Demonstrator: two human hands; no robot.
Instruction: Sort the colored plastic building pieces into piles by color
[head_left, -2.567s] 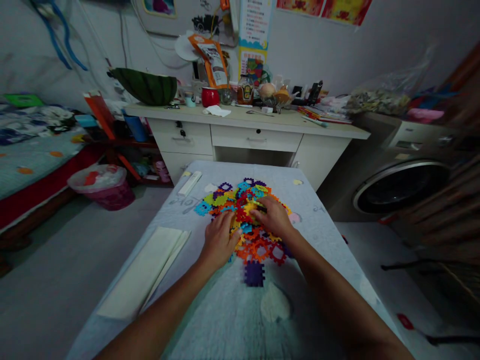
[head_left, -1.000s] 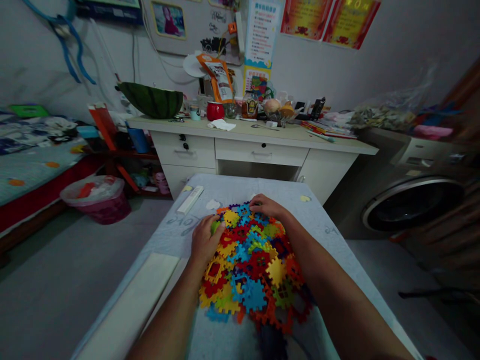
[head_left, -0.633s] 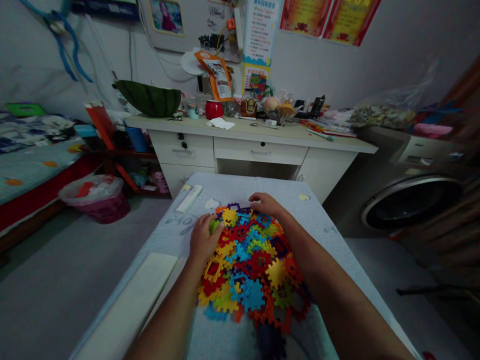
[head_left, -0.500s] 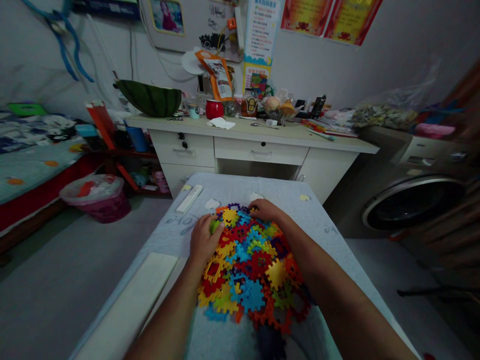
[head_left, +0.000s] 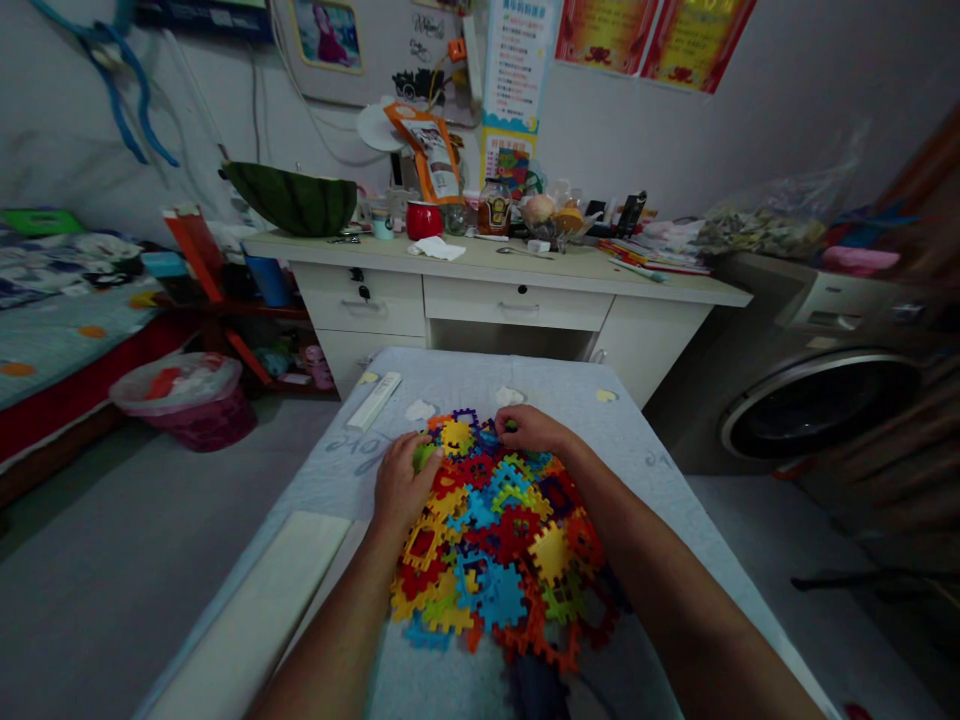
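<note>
On the pale blue cloth-covered surface (head_left: 652, 460), directly in front of the person, lies a heap of bright interlocking plastic tiles (head_left: 491, 530) in red, yellow, blue, orange and green. Its long axis runs from the far part of the cloth back toward the body, between the 2 forearms. The left hand (head_left: 400, 487) rests palm down against the heap's left flank, fingers bent, with the thumb and forefinger meeting at a small green tile (head_left: 421, 456) on the upper left corner; whether that piece is pinched or only touched cannot be told. The right hand (head_left: 537, 431) sits at the far rim, fingers curled down onto the topmost tiles, and likewise the view does not show whether it grips 1 or merely presses on them. So the heap lies to the right of the left hand and nearer the body than the right hand, both touching it, and the left hand is the closer of the 2 to the green tile. Beyond the heap, apart from it, lies a slim white rectangular bar (head_left: 373, 401), and along the surface's left edge a flat cream board (head_left: 259, 605). Farther off stand a white desk with drawers (head_left: 517, 295) carrying a halved watermelon (head_left: 292, 198), and a washing machine (head_left: 817, 400) to the right.
</note>
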